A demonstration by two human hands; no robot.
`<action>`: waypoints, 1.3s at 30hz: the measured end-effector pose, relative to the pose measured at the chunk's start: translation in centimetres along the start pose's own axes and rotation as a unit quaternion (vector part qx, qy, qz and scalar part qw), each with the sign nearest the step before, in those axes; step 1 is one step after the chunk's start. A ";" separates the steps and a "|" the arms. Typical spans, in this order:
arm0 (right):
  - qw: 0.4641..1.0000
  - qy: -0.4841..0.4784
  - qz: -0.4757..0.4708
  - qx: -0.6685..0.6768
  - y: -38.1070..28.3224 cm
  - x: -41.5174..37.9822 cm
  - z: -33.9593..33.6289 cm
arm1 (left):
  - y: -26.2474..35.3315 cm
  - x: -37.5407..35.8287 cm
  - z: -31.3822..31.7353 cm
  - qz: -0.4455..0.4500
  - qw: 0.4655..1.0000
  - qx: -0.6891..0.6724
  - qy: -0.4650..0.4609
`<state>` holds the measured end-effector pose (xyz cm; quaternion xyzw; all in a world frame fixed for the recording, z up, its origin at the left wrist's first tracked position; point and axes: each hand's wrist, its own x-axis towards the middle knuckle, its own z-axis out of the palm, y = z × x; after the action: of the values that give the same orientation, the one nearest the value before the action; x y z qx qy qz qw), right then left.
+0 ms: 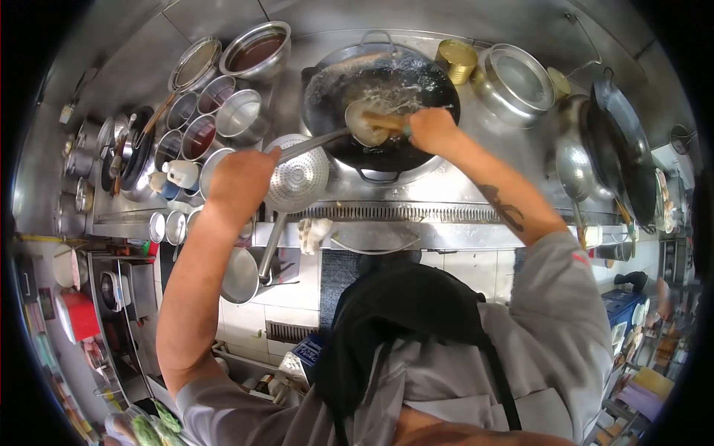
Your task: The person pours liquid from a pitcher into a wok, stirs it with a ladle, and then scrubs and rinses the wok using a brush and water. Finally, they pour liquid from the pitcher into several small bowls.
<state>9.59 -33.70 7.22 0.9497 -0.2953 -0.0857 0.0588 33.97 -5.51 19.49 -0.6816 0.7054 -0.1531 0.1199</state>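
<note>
A large black wok (327, 111) sits on the steel range with water splashing inside it. My left hand (239, 182) is closed round the long metal handle of a ladle (312, 143), whose round bowl lies over the middle of the wok. From the right, my right hand (433, 131) grips a tan bamboo brush (383, 121), its blurred far end over the ladle's bowl. A perforated skimmer (299, 172) lies beside my left hand, its handle pointing towards me. A crumpled whitish cloth (314, 234) lies at the range's front edge.
Several steel pots with sauces (199, 137) crowd the left, below a big bowl of dark liquid (256, 53). Behind and right of the wok stand a gold tin can (456, 59) and a steel basin (515, 85). More woks (625, 141) lean at the right.
</note>
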 end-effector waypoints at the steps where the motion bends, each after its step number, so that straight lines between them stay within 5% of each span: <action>1: 0.995 -0.043 -0.050 0.074 0.7 -0.2 0.3 | -0.1 0.0 0.1 0.000 1.000 -0.005 0.007; 4: 0.993 -0.108 0.029 0.043 3.8 1.2 -0.3 | -0.3 0.0 -0.7 0.005 1.000 -0.013 -0.013; 5: 0.996 -0.018 0.045 0.080 4.4 0.9 -0.9 | -0.3 0.3 -0.6 0.008 0.999 -0.038 -0.023; 10: 0.994 0.080 0.046 0.066 0.6 2.0 1.7 | -1.4 0.7 2.0 0.014 0.992 -0.115 -0.043; 12: 0.984 0.045 -0.069 0.156 0.3 1.3 3.8 | -1.5 0.5 1.5 -0.011 0.989 -0.139 -0.057; 17: 0.994 -0.026 0.035 0.099 2.8 2.1 1.7 | -0.5 -0.2 0.3 -0.052 0.983 -0.156 -0.078; 20: 0.986 0.002 -0.081 0.145 1.0 0.9 2.5 | -0.2 -0.1 0.4 -0.066 0.982 -0.159 -0.082; 21: 0.974 -0.067 -0.065 0.207 2.1 1.3 2.5 | -0.3 -0.3 0.5 -0.063 0.982 -0.150 -0.091; 24: 0.991 -0.105 0.009 0.084 4.4 3.1 0.9 | -0.6 -0.6 1.3 -0.052 0.985 -0.146 -0.080; 25: 0.997 -0.022 0.017 0.075 3.4 2.7 1.5 | -0.5 -0.7 1.6 -0.049 0.985 -0.149 -0.071; 28: 0.985 0.030 -0.083 0.147 1.7 0.7 2.6 | -0.5 -0.4 2.0 -0.047 0.991 -0.112 -0.057; 29: 0.976 -0.114 -0.045 0.182 2.5 1.2 2.0 | -0.5 -0.5 1.7 -0.050 0.991 -0.110 -0.058; 32: 0.992 -0.079 0.016 0.099 6.8 3.1 1.5 | -0.6 -0.6 0.8 -0.060 0.990 -0.115 -0.057; 33: 0.995 0.006 0.032 0.095 6.5 2.7 0.9 | -0.5 -0.4 0.9 -0.060 0.989 -0.124 -0.058; 36: 0.990 0.069 0.089 0.090 1.9 2.2 1.4 | -0.3 0.0 1.4 -0.067 0.987 -0.131 -0.070; 38: 0.993 0.037 -0.012 0.112 0.1 2.2 5.0 | -0.4 0.0 2.3 -0.072 0.992 -0.092 -0.055; 39: 0.969 -0.064 -0.005 0.240 0.2 0.9 3.4 | -0.3 -0.3 3.1 -0.068 0.995 -0.055 -0.038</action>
<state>9.54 -34.53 3.82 0.9300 -0.3057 -0.0735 -0.1904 35.43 -5.40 16.68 -0.7391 0.6593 -0.0960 0.0987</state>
